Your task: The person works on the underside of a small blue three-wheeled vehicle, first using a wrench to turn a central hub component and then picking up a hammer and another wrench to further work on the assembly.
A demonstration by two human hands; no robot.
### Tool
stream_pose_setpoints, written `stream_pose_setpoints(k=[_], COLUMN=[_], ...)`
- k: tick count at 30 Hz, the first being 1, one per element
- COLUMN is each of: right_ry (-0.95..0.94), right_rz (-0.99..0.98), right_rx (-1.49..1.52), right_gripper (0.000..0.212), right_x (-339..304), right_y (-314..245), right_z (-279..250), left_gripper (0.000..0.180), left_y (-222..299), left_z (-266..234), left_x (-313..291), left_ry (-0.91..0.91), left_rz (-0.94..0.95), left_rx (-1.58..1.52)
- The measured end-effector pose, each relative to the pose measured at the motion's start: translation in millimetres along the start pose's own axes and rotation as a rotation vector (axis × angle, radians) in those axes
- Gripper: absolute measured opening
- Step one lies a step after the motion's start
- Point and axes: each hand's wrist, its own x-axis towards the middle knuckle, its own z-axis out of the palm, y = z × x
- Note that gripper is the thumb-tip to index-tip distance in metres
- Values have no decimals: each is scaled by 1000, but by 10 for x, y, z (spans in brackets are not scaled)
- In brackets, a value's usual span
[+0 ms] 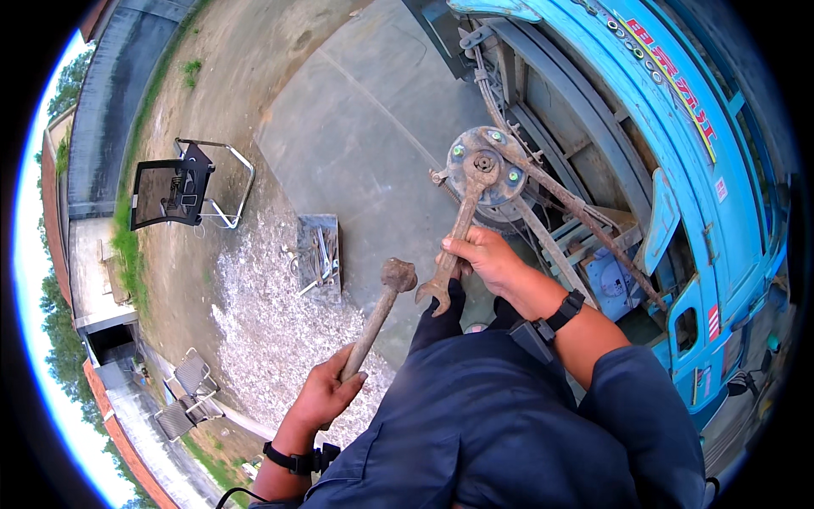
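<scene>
My left hand (324,392) is closed around the handle of a rusty hammer (373,327), its lumpy head raised toward the upper right. In my right hand (487,259) is a large rusty open-ended wrench (460,225). The wrench's upper end sits at the central nut of a round metal hub (494,144), which has several bolts around its face. Its free open jaw points down, near the hammer head but apart from it. A rusty bar (585,208) runs from the hub to the lower right.
A blue machine (678,110) with an open side stands on the right. On the concrete lies a metal tool box (319,254) holding several tools. A black mesh chair (182,191) with a metal frame is at the left, more chairs (191,394) lower left.
</scene>
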Motion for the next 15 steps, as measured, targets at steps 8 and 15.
stream_pose_setpoints(k=[8,15], right_ry=[-217,-351], right_rz=[96,43], right_rx=[806,951], right_gripper=[28,57], right_x=[-98,-88], right_y=[223,250], right_z=[265,396], left_gripper=[55,53], left_y=[-269,-262], left_z=[78,311], left_x=[-12,122], left_ry=[168,107], left_rz=[-181,-234], left_rx=[-307,-285])
